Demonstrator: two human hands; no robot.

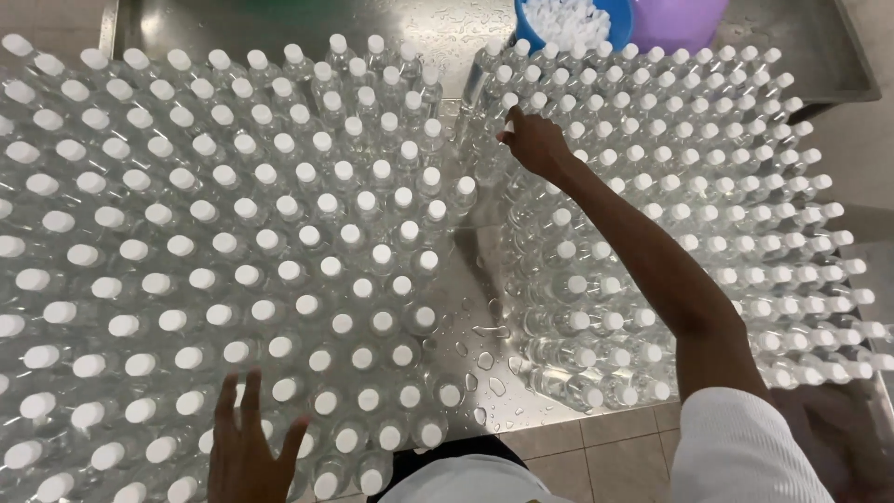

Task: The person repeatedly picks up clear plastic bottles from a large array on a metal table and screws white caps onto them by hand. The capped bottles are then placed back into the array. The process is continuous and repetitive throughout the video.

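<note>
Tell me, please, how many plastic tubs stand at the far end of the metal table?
2: a blue tub holding white caps, and a purple tub right beside it. The top edge cuts both off; others may be hidden.

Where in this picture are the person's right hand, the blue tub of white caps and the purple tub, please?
right hand (535, 144): head view, back of the hand.
blue tub (523, 35): head view, left rim.
purple tub (675, 23): head view, front wall.

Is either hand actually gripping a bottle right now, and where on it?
No grip shows. The left hand lies spread flat on white caps; the right hand touches bottle tops in the right cluster, fingers not visibly closed round any.
</note>
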